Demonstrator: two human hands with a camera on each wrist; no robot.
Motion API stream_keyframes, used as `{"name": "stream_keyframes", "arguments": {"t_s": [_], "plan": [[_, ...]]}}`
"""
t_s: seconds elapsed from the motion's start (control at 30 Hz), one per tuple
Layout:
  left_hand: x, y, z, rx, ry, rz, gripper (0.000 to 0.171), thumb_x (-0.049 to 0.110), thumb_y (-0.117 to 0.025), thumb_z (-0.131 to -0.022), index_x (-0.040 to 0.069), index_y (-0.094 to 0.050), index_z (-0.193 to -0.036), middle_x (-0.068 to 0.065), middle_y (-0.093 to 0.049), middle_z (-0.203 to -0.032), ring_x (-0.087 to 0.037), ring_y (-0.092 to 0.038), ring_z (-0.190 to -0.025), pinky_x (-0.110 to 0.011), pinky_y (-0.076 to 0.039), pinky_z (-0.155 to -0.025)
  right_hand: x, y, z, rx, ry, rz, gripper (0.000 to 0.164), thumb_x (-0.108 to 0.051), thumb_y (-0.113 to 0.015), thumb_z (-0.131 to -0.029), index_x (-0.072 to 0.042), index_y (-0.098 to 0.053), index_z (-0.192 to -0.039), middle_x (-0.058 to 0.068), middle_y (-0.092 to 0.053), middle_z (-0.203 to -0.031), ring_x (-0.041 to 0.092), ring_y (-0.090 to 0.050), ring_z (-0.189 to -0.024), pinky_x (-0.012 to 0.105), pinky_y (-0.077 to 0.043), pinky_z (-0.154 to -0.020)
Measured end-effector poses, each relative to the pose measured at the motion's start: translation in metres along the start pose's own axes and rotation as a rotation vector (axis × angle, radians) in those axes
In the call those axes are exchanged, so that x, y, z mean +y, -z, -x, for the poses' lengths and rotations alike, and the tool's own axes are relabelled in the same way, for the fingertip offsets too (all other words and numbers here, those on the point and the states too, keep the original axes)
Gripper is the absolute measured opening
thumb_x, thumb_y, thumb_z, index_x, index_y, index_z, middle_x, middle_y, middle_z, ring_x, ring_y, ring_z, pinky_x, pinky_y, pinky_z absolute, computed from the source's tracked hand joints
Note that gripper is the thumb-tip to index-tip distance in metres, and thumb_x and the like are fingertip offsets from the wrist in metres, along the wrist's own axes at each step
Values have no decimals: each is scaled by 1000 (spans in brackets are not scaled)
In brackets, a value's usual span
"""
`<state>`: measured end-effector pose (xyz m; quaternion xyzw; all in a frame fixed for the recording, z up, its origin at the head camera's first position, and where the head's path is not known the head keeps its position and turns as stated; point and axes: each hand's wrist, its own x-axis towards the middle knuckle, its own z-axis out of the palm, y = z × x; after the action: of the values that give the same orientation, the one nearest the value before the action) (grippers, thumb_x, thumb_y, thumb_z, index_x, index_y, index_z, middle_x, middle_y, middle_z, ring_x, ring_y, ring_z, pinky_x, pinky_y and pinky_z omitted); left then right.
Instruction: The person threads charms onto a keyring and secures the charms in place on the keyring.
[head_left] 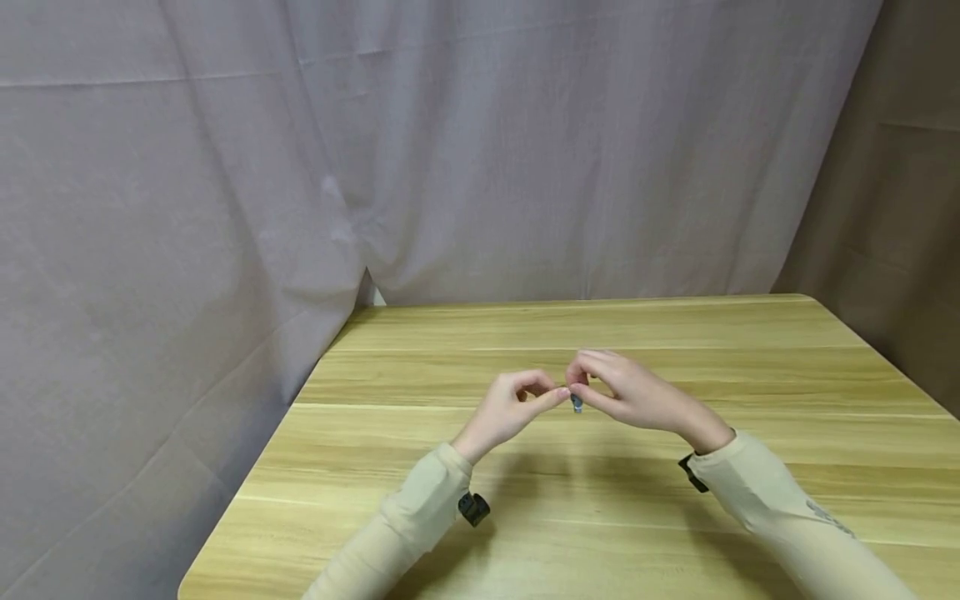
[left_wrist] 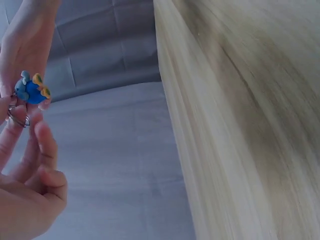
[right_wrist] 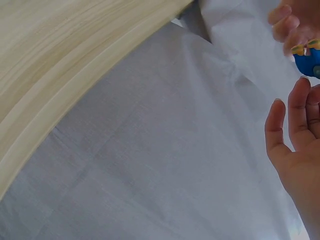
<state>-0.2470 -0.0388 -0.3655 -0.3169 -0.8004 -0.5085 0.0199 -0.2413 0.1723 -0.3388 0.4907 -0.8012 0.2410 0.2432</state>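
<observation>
A small keychain (head_left: 577, 403) hangs between the fingertips of both hands above the table. Its blue figure (left_wrist: 35, 95) has yellow-orange feet and a grey-blue head, and a metal split ring (left_wrist: 26, 121) sits beside it. My left hand (head_left: 504, 413) pinches the keychain at the ring between thumb and forefinger. From the other side, my right hand (head_left: 636, 395) pinches it with thumb and forefinger, the fingertips of both hands meeting over the figure. In the right wrist view the blue figure (right_wrist: 306, 63) is cut off by the edge. Fingers partly hide the ring.
Under the hands lies a wood-grain table (head_left: 420, 367). Grey cloth (head_left: 480, 167) hangs behind it and along its left side, with a browner cloth (head_left: 892, 192) at the right. Black wrist-camera mounts (head_left: 473, 508) stick out below the sleeves.
</observation>
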Motion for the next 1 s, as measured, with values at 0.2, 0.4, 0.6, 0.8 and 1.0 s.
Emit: {"name": "stream_keyframes", "arguments": {"t_s": [0.2, 0.4, 0.6, 0.8, 1.0], "plan": [[-1, 0, 3, -15, -69, -28, 21, 26, -61, -96, 10, -73, -91, -5, -69, -80, -15, -37, -61, -16, -28, -56, 1, 0, 1, 0, -13, -13, 21, 3, -65, -86, -16, -56, -89, -12, -54, -82, -1, -49, -79, 22, -46, -69], [-1, 2, 4, -6, -80, 44, 19, 23, -63, -94, 6, -73, -98, -13, -71, -87, -15, -37, -60, -16, -29, -57, -1, 2, 2, -1, -33, -41, 22, 6, -64, -86, -15, -57, -90, -12, -56, -83, -1, -51, -80, 19, -47, -70], [-4, 4, 4, -9, -26, 160, 16, 19, -66, -93, 7, -73, -100, -11, -73, -106, -15, -48, -70, -15, -34, -60, -2, 5, 4, 0, -75, -57, 21, 6, -63, -87, -14, -57, -90, -12, -56, -83, -1, -52, -82, 24, -50, -71], [-2, 4, 5, 5, 38, 228, 18, 24, -69, -90, 9, -73, -99, -10, -73, -98, -10, -48, -69, -16, -37, -61, -3, 5, 2, 1, -54, -68, 22, 6, -63, -87, -15, -57, -90, -12, -56, -84, -1, -51, -81, 20, -48, -71], [1, 4, 4, -9, 34, 174, 17, 24, -68, -91, 9, -74, -95, -9, -74, -99, -3, -52, -70, -15, -41, -62, -4, 4, -1, -1, -13, -57, 22, 4, -64, -87, -17, -56, -89, -12, -55, -83, -1, -49, -80, 19, -44, -70]]}}
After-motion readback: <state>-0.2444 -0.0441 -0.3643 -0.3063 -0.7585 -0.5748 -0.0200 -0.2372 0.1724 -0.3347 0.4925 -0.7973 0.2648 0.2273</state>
